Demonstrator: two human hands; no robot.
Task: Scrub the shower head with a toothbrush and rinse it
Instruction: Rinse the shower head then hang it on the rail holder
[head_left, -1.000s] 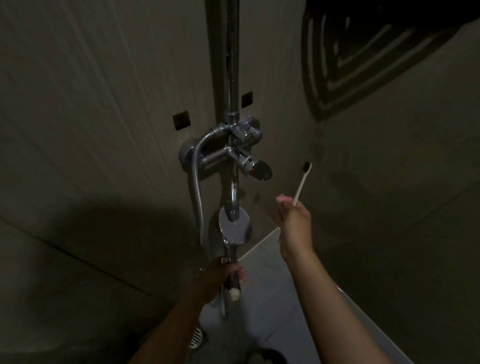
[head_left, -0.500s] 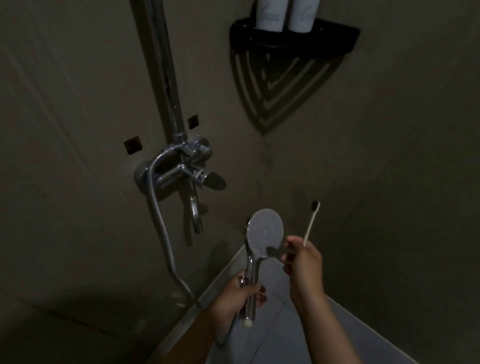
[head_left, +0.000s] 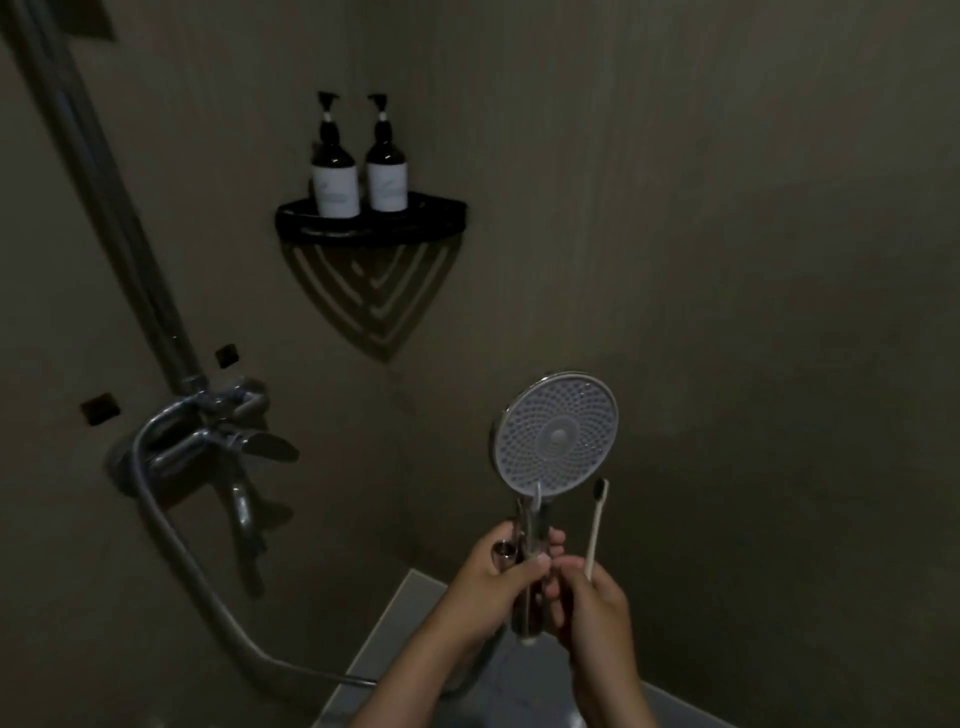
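- The shower head (head_left: 556, 434) is up in front of me, low and right of middle, its round grey nozzle face turned toward me and its chrome handle pointing down
- My left hand (head_left: 491, 582) grips that handle, fingers curled round it from the left with the thumb across the front
- The toothbrush (head_left: 594, 535) stands almost upright just right of the handle, its dark bristle end up beside the lower right rim of the nozzle face, near it but apart
- My right hand (head_left: 595, 605) pinches the pale toothbrush stem at its lower end; the fingertips sit close against my left hand and the handle, and I cannot tell whether they touch the chrome
- The hose (head_left: 192, 566) passes behind my left forearm, sweeps left along the wall and climbs to the mixer tap (head_left: 208, 431)
- The tap is fixed to the left wall, its flat lever sticking out to the right and its spout (head_left: 241, 504) hanging below
- A riser pipe (head_left: 104, 208) goes up from the tap toward the top left corner of the view
- Two small dark squares (head_left: 227, 356) mark the wall, one on either side of the pipe
- In the corner of the walls, above the shower head, a black corner shelf (head_left: 441, 218) carries two dark pump bottles (head_left: 335, 182) with pale labels, upright side by side, and casts a striped shadow below
- A pale grey surface (head_left: 400, 618) shows beneath my hands
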